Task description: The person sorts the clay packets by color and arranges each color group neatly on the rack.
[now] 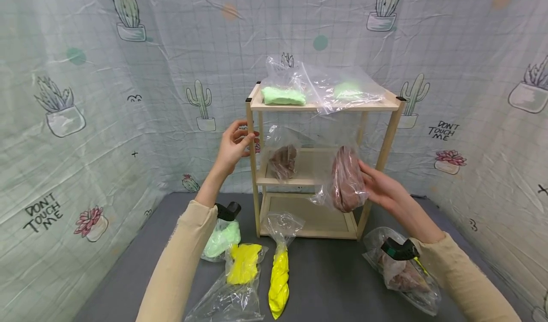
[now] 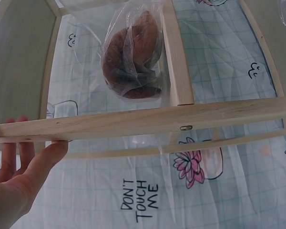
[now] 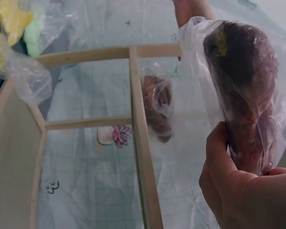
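Note:
The right hand (image 1: 382, 187) grips a clear bag of brown clay (image 1: 347, 179) in front of the shelf's right side, above the lowest board; in the right wrist view its fingers wrap the lower end of the bagged clay (image 3: 245, 95). The left hand (image 1: 233, 146) holds the left front post of the wooden shelf (image 1: 252, 170), its thumb and fingers around the post (image 2: 100, 123) in the left wrist view. Another bag of brown clay (image 1: 283, 162) stands on the middle board, at the left. It also shows beyond the post as bagged clay (image 2: 133, 57).
Two bags with light green clay (image 1: 283, 96) lie on the top board. On the grey table are a green bag (image 1: 222, 239), a yellow bag (image 1: 244, 264), a twisted yellow bag (image 1: 279, 281) and a brown bag (image 1: 402, 274) at the right.

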